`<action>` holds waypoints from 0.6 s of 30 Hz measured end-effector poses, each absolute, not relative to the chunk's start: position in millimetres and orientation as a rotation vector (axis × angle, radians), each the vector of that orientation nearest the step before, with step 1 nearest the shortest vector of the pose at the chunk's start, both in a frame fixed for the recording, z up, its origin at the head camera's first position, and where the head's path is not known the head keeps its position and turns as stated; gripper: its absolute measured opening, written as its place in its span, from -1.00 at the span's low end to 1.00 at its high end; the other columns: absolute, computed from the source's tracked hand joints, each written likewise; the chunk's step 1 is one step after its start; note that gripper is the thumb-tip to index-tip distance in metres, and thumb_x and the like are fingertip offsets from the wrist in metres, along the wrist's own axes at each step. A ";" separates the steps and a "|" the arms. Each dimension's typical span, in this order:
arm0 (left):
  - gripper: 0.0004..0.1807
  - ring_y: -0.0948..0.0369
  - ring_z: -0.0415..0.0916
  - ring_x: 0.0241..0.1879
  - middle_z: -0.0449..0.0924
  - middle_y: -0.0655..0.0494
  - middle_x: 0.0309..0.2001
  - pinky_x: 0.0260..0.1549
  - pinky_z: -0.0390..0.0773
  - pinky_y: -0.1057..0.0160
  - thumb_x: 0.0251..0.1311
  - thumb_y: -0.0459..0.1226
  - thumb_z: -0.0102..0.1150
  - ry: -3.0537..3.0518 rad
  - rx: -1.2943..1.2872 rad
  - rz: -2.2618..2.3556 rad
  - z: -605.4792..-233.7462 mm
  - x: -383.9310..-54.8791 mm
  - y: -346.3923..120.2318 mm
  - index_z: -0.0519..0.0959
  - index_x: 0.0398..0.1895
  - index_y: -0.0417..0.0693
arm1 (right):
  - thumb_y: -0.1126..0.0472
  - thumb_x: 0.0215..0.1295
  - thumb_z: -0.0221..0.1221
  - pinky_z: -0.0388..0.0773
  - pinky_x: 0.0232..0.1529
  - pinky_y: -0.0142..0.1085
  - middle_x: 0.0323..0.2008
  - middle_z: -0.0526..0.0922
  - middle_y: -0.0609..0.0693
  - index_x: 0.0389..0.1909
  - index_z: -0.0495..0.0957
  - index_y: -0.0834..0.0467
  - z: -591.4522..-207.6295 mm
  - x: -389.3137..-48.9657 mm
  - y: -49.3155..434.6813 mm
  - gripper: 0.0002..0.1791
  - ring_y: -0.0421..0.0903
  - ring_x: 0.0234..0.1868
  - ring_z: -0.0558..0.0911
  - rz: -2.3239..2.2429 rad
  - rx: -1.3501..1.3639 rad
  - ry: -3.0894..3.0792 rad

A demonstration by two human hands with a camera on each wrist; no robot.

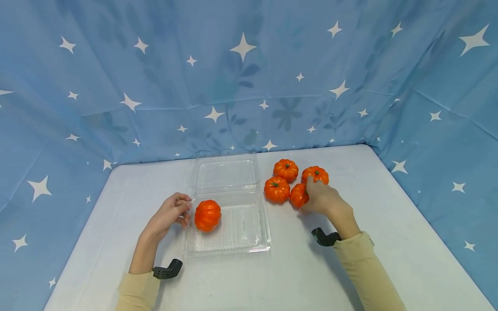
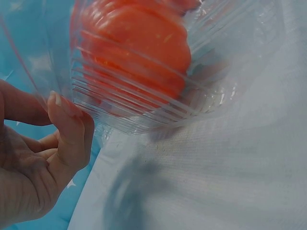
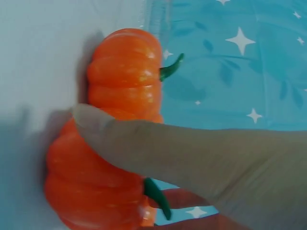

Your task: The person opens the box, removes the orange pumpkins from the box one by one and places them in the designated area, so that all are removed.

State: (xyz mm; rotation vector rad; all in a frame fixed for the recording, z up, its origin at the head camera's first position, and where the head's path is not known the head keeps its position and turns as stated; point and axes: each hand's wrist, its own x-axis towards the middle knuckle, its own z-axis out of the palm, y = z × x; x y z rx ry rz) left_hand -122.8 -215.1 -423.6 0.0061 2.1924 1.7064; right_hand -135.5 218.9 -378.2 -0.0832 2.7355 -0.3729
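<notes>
A clear plastic clamshell box point(image 1: 241, 224) lies with its lid point(image 1: 227, 173) folded back, and one orange toy pumpkin point(image 1: 208, 215) sits in its left part. My left hand point(image 1: 173, 212) pinches the box's left edge; the left wrist view shows its fingertips point(image 2: 60, 103) at the ribbed plastic wall. To the right of the box, my right hand point(image 1: 323, 198) grips the nearest pumpkin point(image 1: 298, 195) of a small group. Its thumb point(image 3: 110, 134) lies along one side of that pumpkin, whose green stem shows below, while the other fingers are partly hidden behind it.
Close around the gripped pumpkin sit three more orange pumpkins: one at the back point(image 1: 285, 170), one on the left point(image 1: 277, 190) and one on the right point(image 1: 315, 174). A white cloth covers the table point(image 1: 241, 285). Blue star-patterned curtains point(image 1: 249, 86) stand behind and at the sides.
</notes>
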 end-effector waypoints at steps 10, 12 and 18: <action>-0.59 0.20 0.46 -0.55 0.51 -0.09 -0.32 -0.56 0.63 0.28 0.51 -0.37 -0.09 2.204 -0.003 1.692 -424.6 -123.2 -215.3 0.21 0.28 -0.47 | -0.01 0.25 0.43 0.67 -0.01 0.12 0.11 0.57 0.30 0.28 0.40 0.37 -361.4 -129.0 218.9 -0.24 0.12 -0.08 0.60 -0.312 -0.228 2.844; -0.60 0.20 0.46 -0.55 0.51 -0.09 -0.32 -0.56 0.64 0.28 0.51 -0.37 -0.09 2.205 -0.012 1.689 -425.5 -123.3 -215.3 0.22 0.28 -0.46 | 0.00 0.27 0.42 0.66 -0.01 0.11 0.11 0.58 0.29 0.25 0.43 0.35 -359.9 -127.5 218.9 -0.30 0.12 -0.08 0.61 -0.364 -0.265 2.866; -0.60 0.20 0.46 -0.55 0.51 -0.08 -0.31 -0.56 0.64 0.27 0.52 -0.36 -0.09 2.200 0.001 1.695 -425.5 -123.2 -214.7 0.20 0.28 -0.45 | 0.07 0.34 0.35 0.63 0.07 0.11 0.12 0.61 0.27 0.17 0.53 0.30 -362.2 -125.7 217.8 -0.49 0.16 0.03 0.62 -0.546 -0.455 2.948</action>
